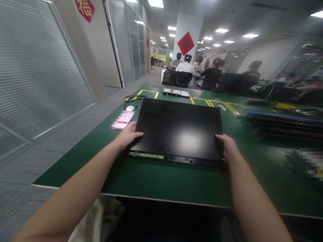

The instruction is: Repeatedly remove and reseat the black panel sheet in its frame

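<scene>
A large flat black panel (176,127), like a monitor screen, lies on the green table (156,181) in front of me. A strip of green circuit board shows along its near edge. My left hand (128,135) grips its near left corner, thumb on top. Over at the near right corner, my right hand (227,145) holds the edge with fingers curled over it.
A pink phone (123,120), a white mouse (130,108) and a black cable (132,98) lie left of the panel. An open booklet (176,92) sits farther back. Dark stacked parts (285,126) fill the right side. Several people sit at desks in the background.
</scene>
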A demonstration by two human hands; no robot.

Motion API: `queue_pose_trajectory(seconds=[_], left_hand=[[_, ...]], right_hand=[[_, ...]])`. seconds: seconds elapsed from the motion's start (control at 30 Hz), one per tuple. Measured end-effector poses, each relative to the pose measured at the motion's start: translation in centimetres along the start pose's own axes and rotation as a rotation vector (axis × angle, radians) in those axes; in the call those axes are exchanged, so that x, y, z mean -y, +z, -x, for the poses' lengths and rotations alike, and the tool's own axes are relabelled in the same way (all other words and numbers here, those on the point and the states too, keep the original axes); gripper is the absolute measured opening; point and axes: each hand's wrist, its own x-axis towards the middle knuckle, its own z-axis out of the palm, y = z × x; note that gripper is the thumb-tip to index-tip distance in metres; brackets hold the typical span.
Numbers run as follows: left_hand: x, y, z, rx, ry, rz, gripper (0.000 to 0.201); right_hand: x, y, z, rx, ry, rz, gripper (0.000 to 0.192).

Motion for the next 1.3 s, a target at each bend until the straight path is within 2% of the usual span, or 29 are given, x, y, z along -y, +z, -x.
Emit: queue_pose_trajectory(seconds=[0.1,0.3,0.7,0.9,1.17,1.3], left_hand=[[0.09,-0.08,-0.06,0.014,0.011,0.003,0.053],[0.32,-0.28,-0.26,0.046,0.013,0.017,0.054],[0.18,-0.21,-0.23,0.032,0.008,0.017,0.053],[0.15,-0.15,-0.18,0.033,0.014,0.008,0.052],[0.29,-0.23,-0.26,0.036,0.016,0.004,0.053],[0.32,-0.28,-0.31,0.035,0.017,-0.007,0.053]], right_hand=[[-0.04,-0.15,-0.25,-0.006,0.078,-0.017,0.048],[0.4,0.02,0.23,0.018,0.142,-0.071,0.034],[0.57,0.23,0.72,0.039,0.117,-0.092,0.025],[0.55,0.14,0.47,0.026,0.144,-0.095,0.026],[0.11,-0.14,-0.06,0.052,0.105,-0.06,0.028],[0.37,0.03,0.29,0.037,0.144,-0.086,0.028]])
